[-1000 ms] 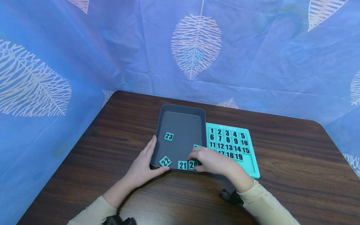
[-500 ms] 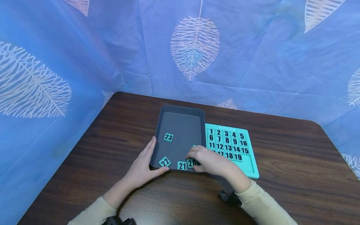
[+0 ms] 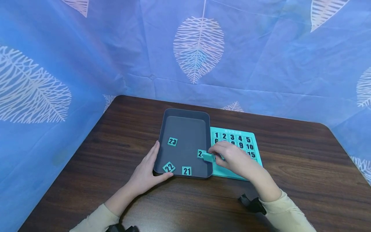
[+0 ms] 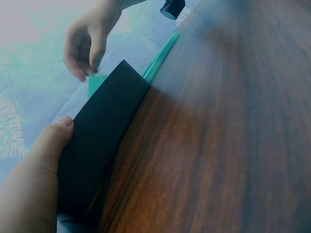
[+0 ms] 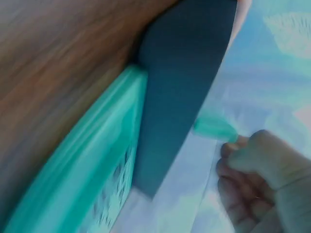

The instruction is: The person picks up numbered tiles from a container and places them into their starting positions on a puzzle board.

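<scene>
My right hand (image 3: pixel 233 158) pinches a teal number tile (image 3: pixel 207 157) between thumb and fingers, tilted above the right rim of the dark grey tray (image 3: pixel 185 127). The right wrist view shows that tile (image 5: pixel 215 127) blurred at the fingertips. My left hand (image 3: pixel 143 170) lies along the tray's near left corner, fingers straight on the side and thumb on the front rim. Inside the tray lie tile 23 (image 3: pixel 172 141), tile 22 (image 3: pixel 169 167), tile 21 (image 3: pixel 186 171) and a tile (image 3: pixel 200 153) partly hidden by the held one.
The teal number board (image 3: pixel 232 174) sits against the tray's right side, with rows of numbered tiles partly covered by my right hand. Dark wooden table (image 3: pixel 304 161) extends around both. A blue cloth with white leaf prints (image 3: pixel 252 58) hangs behind the table.
My right hand has lifted a tile, numbered 20, from the tray's near right corner and moved up and right to the board side. My left hand stays on the tray.
</scene>
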`<move>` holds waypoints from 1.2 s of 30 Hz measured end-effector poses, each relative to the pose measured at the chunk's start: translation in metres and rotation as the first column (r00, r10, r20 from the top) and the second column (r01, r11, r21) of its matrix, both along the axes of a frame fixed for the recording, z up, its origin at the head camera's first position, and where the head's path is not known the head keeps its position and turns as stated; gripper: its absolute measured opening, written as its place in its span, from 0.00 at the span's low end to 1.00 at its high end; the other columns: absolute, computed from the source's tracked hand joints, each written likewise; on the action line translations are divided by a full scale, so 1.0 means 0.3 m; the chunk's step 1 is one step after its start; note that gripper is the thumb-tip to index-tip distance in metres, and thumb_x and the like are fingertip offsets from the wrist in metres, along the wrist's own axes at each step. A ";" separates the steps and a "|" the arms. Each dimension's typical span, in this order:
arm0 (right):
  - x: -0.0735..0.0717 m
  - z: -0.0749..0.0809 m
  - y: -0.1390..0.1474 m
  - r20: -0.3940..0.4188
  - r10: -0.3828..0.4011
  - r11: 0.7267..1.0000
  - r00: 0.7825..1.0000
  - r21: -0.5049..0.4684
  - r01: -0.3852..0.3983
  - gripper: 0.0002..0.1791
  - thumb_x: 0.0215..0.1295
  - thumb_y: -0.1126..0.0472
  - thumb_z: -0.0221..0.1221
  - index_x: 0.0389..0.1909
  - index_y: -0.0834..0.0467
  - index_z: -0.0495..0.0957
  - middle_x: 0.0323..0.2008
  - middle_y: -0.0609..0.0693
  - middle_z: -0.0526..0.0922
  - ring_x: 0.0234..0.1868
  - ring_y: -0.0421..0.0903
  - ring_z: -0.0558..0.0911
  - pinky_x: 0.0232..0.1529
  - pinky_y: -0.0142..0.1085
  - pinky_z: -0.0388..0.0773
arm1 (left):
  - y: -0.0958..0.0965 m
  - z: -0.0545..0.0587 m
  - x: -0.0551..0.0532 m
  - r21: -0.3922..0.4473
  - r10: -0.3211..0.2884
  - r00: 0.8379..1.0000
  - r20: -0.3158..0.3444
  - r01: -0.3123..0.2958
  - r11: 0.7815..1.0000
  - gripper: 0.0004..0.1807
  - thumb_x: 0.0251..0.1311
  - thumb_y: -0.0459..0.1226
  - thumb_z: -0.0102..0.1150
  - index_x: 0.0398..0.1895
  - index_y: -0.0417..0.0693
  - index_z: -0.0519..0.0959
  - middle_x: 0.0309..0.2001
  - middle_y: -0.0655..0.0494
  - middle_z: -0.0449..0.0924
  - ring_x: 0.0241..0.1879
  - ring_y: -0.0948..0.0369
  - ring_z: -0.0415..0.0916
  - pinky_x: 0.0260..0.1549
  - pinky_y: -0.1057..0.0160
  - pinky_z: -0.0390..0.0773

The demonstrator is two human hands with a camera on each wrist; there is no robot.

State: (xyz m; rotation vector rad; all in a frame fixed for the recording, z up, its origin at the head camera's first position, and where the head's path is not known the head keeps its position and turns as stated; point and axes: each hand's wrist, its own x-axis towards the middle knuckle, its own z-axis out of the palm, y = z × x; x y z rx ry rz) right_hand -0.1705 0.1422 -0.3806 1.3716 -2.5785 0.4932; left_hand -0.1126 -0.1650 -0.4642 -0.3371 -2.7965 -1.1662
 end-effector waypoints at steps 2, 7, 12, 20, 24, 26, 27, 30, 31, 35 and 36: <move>0.001 0.003 0.016 -0.005 0.007 1.000 1.000 -0.010 -0.007 0.14 0.53 0.72 0.64 0.42 0.59 0.81 0.41 0.47 0.80 0.43 0.43 0.77 0.38 0.35 0.77 | -0.004 0.001 0.001 -0.004 0.005 1.000 -0.001 -0.005 1.000 0.61 0.49 0.64 0.63 0.77 0.55 0.38 0.76 0.54 0.39 0.73 0.51 0.43 0.61 0.40 0.58; -0.001 -0.015 0.004 0.039 0.071 0.997 0.997 0.007 -0.072 0.15 0.55 0.67 0.66 0.45 0.61 0.80 0.44 0.48 0.79 0.45 0.44 0.77 0.41 0.35 0.77 | -0.012 0.002 0.004 0.000 0.015 1.000 0.012 -0.015 1.000 0.61 0.48 0.64 0.63 0.77 0.56 0.38 0.76 0.56 0.39 0.73 0.53 0.43 0.61 0.40 0.59; -0.016 -0.041 -0.057 0.030 0.073 0.994 0.997 0.083 -0.076 0.19 0.52 0.60 0.71 0.44 0.62 0.81 0.40 0.49 0.80 0.41 0.44 0.77 0.39 0.34 0.77 | -0.012 0.001 0.003 0.005 0.015 1.000 0.017 -0.016 1.000 0.61 0.48 0.64 0.64 0.77 0.56 0.38 0.76 0.56 0.39 0.73 0.54 0.42 0.61 0.41 0.58; -0.026 -0.060 -0.141 -0.015 0.026 0.956 1.000 0.293 -0.020 0.17 0.49 0.55 0.73 0.36 0.59 0.82 0.31 0.46 0.75 0.33 0.43 0.72 0.33 0.33 0.73 | -0.003 0.001 0.001 0.007 0.005 1.000 -0.001 -0.005 1.000 0.61 0.48 0.64 0.64 0.77 0.55 0.39 0.76 0.55 0.40 0.73 0.53 0.43 0.61 0.40 0.59; -0.025 -0.065 -0.149 0.028 0.013 0.951 1.000 0.308 -0.021 0.14 0.51 0.58 0.72 0.36 0.59 0.82 0.32 0.46 0.74 0.33 0.42 0.71 0.33 0.33 0.74 | 0.000 0.004 0.000 0.013 -0.005 1.000 -0.006 0.005 1.000 0.60 0.49 0.64 0.63 0.77 0.56 0.38 0.76 0.56 0.39 0.72 0.53 0.43 0.61 0.40 0.58; -0.025 -0.066 -0.147 0.064 0.011 0.953 0.998 0.301 -0.030 0.13 0.53 0.59 0.70 0.38 0.59 0.81 0.33 0.46 0.73 0.34 0.42 0.71 0.33 0.33 0.74 | 0.001 0.006 -0.001 0.014 -0.005 1.000 -0.006 0.006 1.000 0.60 0.49 0.64 0.63 0.77 0.56 0.38 0.76 0.56 0.39 0.72 0.53 0.43 0.61 0.40 0.58; -0.026 -0.066 -0.146 0.085 0.013 0.956 0.996 0.290 -0.037 0.13 0.54 0.59 0.70 0.38 0.60 0.80 0.33 0.46 0.73 0.34 0.42 0.70 0.33 0.33 0.74 | 0.001 0.006 -0.001 0.015 -0.005 1.000 -0.006 0.005 1.000 0.60 0.49 0.63 0.63 0.77 0.56 0.39 0.76 0.56 0.39 0.72 0.53 0.43 0.61 0.40 0.58; -0.027 -0.065 -0.139 0.183 0.006 0.974 0.983 0.219 -0.047 0.13 0.58 0.60 0.67 0.40 0.59 0.76 0.34 0.45 0.72 0.35 0.42 0.68 0.34 0.33 0.72 | 0.000 0.005 -0.001 0.015 -0.004 1.000 -0.006 0.004 1.000 0.60 0.49 0.63 0.63 0.77 0.55 0.39 0.76 0.56 0.39 0.73 0.53 0.43 0.60 0.40 0.59; -0.028 -0.064 -0.134 0.217 0.007 0.982 0.976 0.185 -0.048 0.13 0.58 0.60 0.66 0.41 0.59 0.75 0.35 0.45 0.71 0.35 0.42 0.68 0.34 0.33 0.71 | 0.000 0.003 0.000 0.015 -0.004 1.000 -0.006 0.004 1.000 0.60 0.49 0.63 0.64 0.77 0.55 0.39 0.76 0.56 0.39 0.73 0.53 0.43 0.60 0.40 0.59; -0.031 -0.046 -0.102 0.342 0.024 0.999 0.939 0.034 -0.038 0.15 0.60 0.62 0.64 0.46 0.58 0.73 0.38 0.44 0.72 0.36 0.43 0.69 0.37 0.34 0.71 | 0.000 -0.002 0.000 0.020 -0.002 1.000 -0.005 0.002 1.000 0.60 0.49 0.64 0.64 0.77 0.56 0.39 0.76 0.56 0.39 0.73 0.53 0.43 0.60 0.40 0.59; -0.032 -0.040 -0.091 0.354 0.028 0.999 0.935 0.013 -0.035 0.16 0.60 0.62 0.63 0.48 0.58 0.74 0.39 0.44 0.72 0.37 0.43 0.70 0.38 0.35 0.71 | 0.000 -0.003 0.000 0.020 -0.002 1.000 -0.005 0.002 1.000 0.60 0.49 0.64 0.64 0.77 0.56 0.39 0.76 0.56 0.39 0.73 0.53 0.43 0.60 0.40 0.59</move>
